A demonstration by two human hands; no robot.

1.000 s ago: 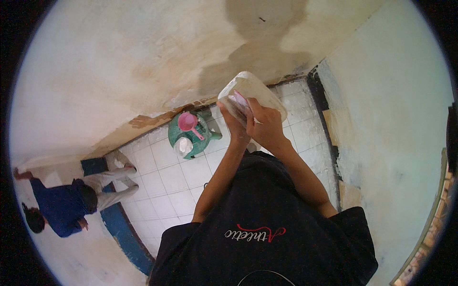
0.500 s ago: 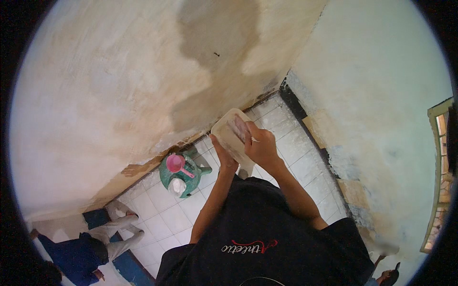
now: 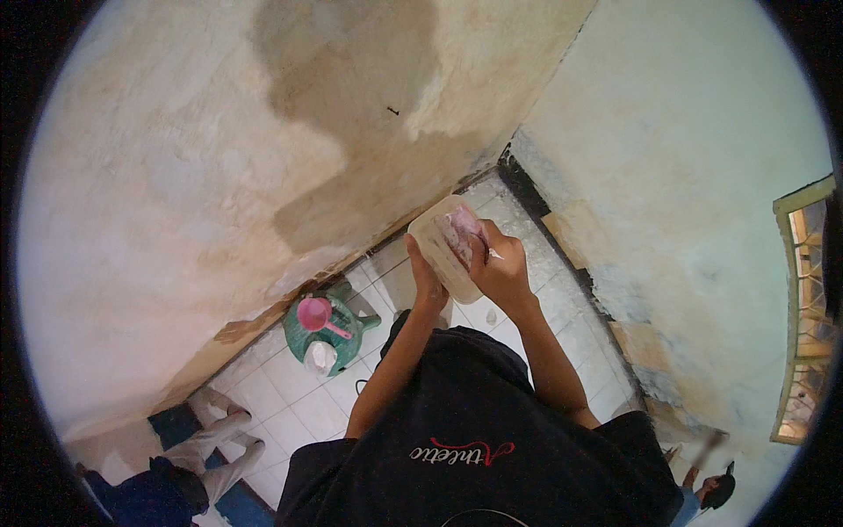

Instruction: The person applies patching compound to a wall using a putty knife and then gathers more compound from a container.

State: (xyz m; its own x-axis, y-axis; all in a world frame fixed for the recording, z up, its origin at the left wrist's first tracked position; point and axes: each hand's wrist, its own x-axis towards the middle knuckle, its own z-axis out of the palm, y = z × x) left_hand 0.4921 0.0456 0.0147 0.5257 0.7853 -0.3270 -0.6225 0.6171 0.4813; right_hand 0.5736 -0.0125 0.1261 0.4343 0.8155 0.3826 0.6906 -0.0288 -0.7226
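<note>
My left hand point(image 3: 428, 279) grips the near-left side of a cream, shallow rectangular plastic container point(image 3: 428, 230), held out in front of my chest above the floor. In my right hand point(image 3: 503, 270) is a pinkish flat scraper point(image 3: 460, 225) smeared with white paste. The scraper lies over the container's open inside, and its lower part is hidden by my fingers. A white smear shows on the back of my right hand. What the container holds, beyond some whitish streaks, I cannot make out.
Left of me a green stool point(image 3: 299, 341) carries a pink dipper point(image 3: 313, 313) and a white lump or bag point(image 3: 320, 358). Stained walls point(image 3: 176, 176) meet at a corner ahead. White floor tiles point(image 3: 281, 386) lie below. One person point(image 3: 140, 492) is at lower left, another point(image 3: 702, 492) at lower right.
The container and both hands have shifted slightly to the right in view, and the container has turned a little. The scraper shows more of its pink face. My shadow on the wall has moved left.
</note>
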